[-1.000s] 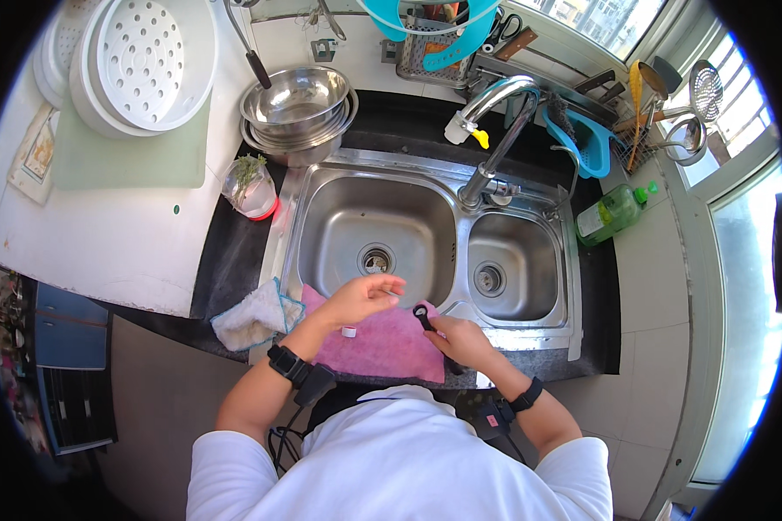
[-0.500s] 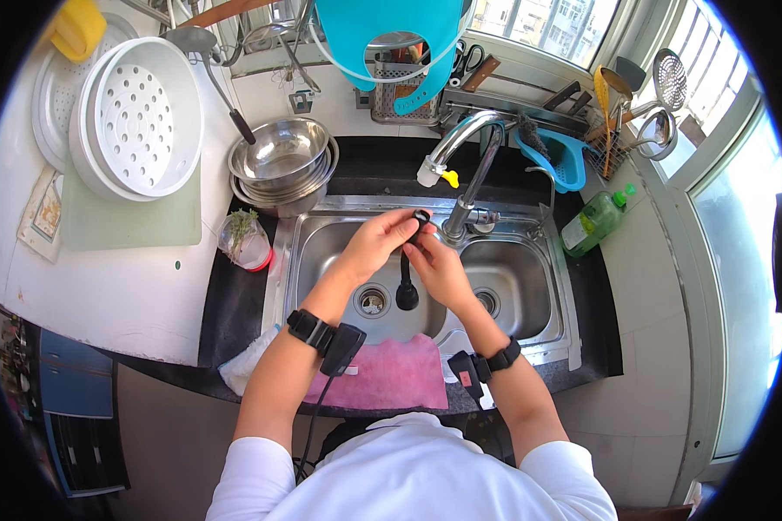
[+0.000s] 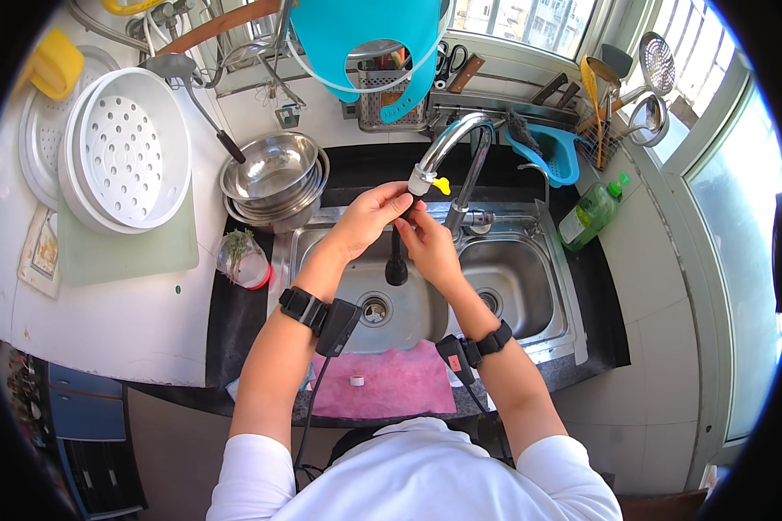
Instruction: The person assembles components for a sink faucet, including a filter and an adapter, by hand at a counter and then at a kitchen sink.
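Left hand (image 3: 369,217) and right hand (image 3: 426,239) pinching slim black rubber hose (image 3: 396,256) at curved chrome tap (image 3: 447,143). Hanging below fingers, over steel sink (image 3: 339,260)

Landmark = stacked steel bowls (image 3: 274,178) at the sink's back-left corner. Left of them: white perforated steamer tray (image 3: 129,156) on a pale green mat (image 3: 130,252); just below them, a small clear jar with greens (image 3: 241,259). Far right of them: green dish-soap bottle (image 3: 593,210); near counter edge below: pink cloth (image 3: 391,386).
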The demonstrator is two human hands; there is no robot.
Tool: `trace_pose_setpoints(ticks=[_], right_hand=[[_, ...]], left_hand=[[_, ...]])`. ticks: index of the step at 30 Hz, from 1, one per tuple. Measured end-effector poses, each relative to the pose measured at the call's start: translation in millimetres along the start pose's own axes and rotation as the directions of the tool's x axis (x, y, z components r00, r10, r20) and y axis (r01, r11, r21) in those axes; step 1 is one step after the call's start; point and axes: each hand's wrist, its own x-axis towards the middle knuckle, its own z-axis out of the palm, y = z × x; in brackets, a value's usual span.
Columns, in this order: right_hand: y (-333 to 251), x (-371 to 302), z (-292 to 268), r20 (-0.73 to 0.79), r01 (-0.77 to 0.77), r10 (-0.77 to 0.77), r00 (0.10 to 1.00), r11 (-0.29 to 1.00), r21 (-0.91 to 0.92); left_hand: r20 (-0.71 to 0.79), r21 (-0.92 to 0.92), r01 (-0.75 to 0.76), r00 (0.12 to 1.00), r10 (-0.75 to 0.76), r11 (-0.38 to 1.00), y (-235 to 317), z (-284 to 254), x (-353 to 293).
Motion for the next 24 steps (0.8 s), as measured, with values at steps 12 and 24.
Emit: trace_pose_setpoints(ticks=[12,24], right_hand=[[7,-1,2,0.076,-0.057,0.041,0.996,0.973,0.224],[18,-5,9,0.116,0.035,-0.083,0.990,0.929,0.368]], left_hand=[[-0.187,0.171,-0.047,0.979,0.080,0.984,8,12,4],[-0.210,0.270,0.007,0.976,0.052,0.963,23,22,5]])
